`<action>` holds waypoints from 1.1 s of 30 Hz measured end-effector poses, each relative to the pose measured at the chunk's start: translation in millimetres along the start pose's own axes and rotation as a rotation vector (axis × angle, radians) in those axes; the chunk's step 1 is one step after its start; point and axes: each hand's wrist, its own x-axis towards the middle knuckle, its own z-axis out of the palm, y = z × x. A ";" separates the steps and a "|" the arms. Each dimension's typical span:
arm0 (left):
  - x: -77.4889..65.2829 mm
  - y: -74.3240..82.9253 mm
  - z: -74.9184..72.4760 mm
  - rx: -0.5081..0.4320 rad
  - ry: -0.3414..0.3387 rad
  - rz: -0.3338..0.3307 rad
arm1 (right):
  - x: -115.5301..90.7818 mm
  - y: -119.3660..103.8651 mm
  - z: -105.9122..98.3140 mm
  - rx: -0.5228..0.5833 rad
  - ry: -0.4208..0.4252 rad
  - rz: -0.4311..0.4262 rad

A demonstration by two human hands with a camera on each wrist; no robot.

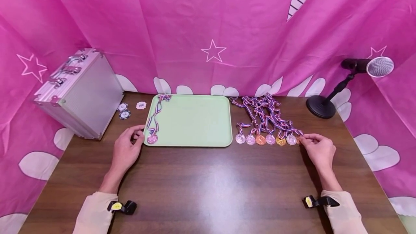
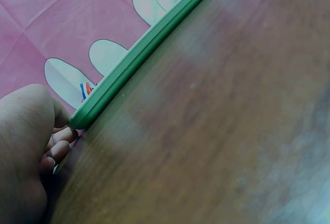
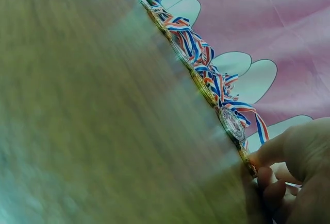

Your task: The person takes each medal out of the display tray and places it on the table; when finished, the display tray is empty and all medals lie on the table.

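Observation:
A pale green tray [image 1: 191, 118] lies on the table, bearing a medal [image 1: 152, 138] whose striped ribbon runs up the tray's left side. My left hand [image 1: 128, 145] is at the tray's left edge, its fingers bent loosely and touching the rim near the front corner. To the right of the tray lies a row of several medals in silver, bronze and gold colours, among them a gold one [image 1: 281, 140]. Their red, white and blue ribbons [image 1: 263, 109] are heaped behind them. My right hand [image 1: 319, 151] pinches the rightmost medal [image 3: 248, 161], mostly hidden by the fingertips.
At the left stands a silver case [image 1: 87, 96], with blue-and-white poker chips [image 1: 124, 114] and a chip-like plaque marked 100 [image 1: 141, 105] beside it. A microphone on a black stand [image 1: 321, 106] is at the back right. Pink cloth [image 1: 182, 28] hangs behind the wooden table [image 1: 182, 190].

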 end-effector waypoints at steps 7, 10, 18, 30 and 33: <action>0.3 -1.4 1.4 0.010 0.005 0.006 | 0.6 1.7 -0.4 0.010 -0.003 -0.005; 0.4 -1.8 2.1 0.017 0.003 0.003 | 1.3 2.6 -2.7 0.014 -0.021 0.009; 0.2 -0.5 1.6 0.014 0.003 -0.003 | 2.6 3.8 -6.8 0.039 -0.066 0.044; -0.8 0.0 -0.6 0.022 -0.014 -0.010 | -0.5 1.0 -1.1 0.158 0.053 0.060; -1.1 -0.7 -0.3 0.011 -0.013 -0.010 | -3.2 -5.5 2.7 0.198 0.140 0.013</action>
